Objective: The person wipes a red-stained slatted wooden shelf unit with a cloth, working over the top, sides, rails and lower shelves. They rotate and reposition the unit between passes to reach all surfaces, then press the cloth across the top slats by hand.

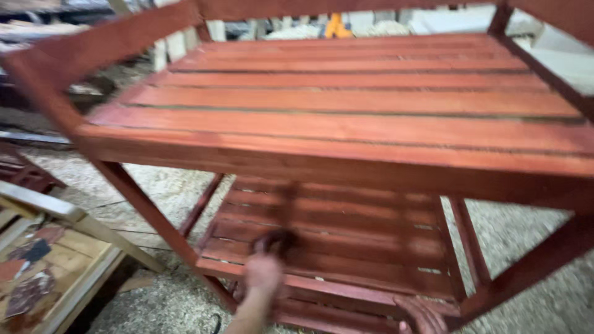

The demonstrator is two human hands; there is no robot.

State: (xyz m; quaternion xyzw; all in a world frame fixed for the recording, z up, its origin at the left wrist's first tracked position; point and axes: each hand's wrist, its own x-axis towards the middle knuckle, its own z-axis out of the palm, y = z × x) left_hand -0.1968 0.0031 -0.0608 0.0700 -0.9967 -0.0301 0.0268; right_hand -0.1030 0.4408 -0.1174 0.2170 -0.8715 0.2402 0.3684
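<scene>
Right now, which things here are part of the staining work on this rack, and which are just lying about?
In hand:
- red-stained slatted wooden rack
- its lower shelf
- dark brush or pad, blurred, in the left hand
- right hand resting on the front rail

Lying about:
- paint-smeared wooden frame on the floor
- pale timber behind

You have no package, label, sign or screen anywhere in your view here
</scene>
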